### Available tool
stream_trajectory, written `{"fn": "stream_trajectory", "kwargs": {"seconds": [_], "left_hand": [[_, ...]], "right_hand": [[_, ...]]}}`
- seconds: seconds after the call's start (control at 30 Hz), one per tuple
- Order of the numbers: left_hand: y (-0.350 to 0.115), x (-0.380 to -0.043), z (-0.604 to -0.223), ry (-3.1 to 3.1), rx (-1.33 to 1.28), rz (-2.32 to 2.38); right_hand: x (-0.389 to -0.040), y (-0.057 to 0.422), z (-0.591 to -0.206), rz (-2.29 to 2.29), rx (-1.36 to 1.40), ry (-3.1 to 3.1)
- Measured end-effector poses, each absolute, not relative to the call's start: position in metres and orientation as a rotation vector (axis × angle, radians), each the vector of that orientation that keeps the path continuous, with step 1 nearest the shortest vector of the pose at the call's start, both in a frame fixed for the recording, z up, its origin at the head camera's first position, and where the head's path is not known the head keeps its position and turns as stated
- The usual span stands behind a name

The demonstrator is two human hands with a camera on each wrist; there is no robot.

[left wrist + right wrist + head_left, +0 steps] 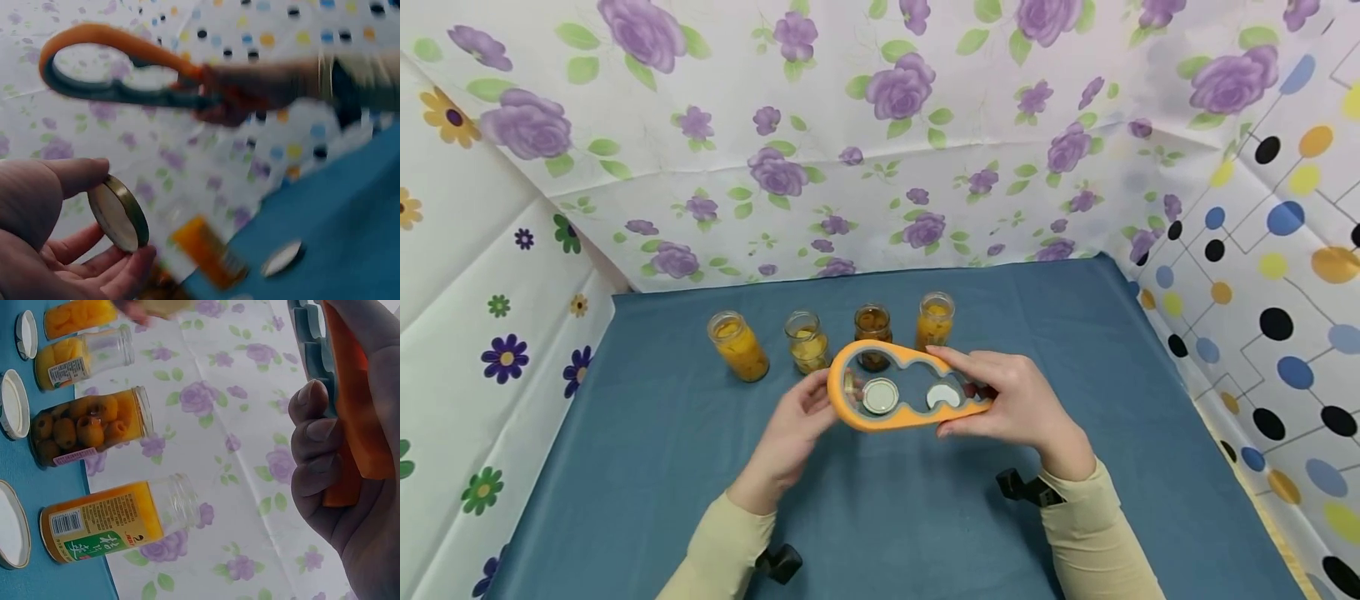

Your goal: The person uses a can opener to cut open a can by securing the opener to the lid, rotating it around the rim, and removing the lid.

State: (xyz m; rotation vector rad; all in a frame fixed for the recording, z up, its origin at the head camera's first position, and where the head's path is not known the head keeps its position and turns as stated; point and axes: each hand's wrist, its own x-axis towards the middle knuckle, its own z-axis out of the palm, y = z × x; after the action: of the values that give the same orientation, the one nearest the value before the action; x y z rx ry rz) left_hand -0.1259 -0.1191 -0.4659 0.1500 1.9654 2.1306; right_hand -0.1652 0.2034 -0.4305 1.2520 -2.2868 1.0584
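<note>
My right hand [1018, 400] grips the handle end of an orange-and-grey jar opener [850, 412], its scalloped inner edge framing an opening. My left hand [793, 429] pinches a gold-rimmed jar lid [119, 212] between thumb and fingers, its pale inner side showing in the left wrist view. From the head, the opener's round end overlaps that hand's fingertips. Behind both hands stand several uncapped glass jars: one of orange fruit [741, 350], one of pale yellow pieces [808, 346], one of brown round fruit [84, 428] and another orange one [103, 522] with a green label.
A white-lined lid [880, 396] lies on the blue tablecloth [910, 517], seen through the opener, with another lid [943, 394] to its right. A lid [9, 525] also lies near the green-labelled jar. Flowered cloth [850, 150] hangs behind, dotted cloth [1285, 317] at right.
</note>
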Motion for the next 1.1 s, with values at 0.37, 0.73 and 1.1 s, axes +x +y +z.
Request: {"fn": "stream_trajectory", "kwargs": {"seconds": [0.37,0.73,1.1], "left_hand": [[-0.189,-0.130,-0.504,3.085,0.022,1.206],[-0.203,-0.124,-0.540,3.200,0.062,0.845],[-0.218,-0.133,-0.527,3.141,0.036,1.075]], "right_hand": [[-0.163,0.202,-0.433,1.030,1.236,-2.326],[-0.147,0.202,-0.441,0.980,1.167,-2.437],[-0.152,0.225,-0.436,0.886,1.046,-2.502]]}}
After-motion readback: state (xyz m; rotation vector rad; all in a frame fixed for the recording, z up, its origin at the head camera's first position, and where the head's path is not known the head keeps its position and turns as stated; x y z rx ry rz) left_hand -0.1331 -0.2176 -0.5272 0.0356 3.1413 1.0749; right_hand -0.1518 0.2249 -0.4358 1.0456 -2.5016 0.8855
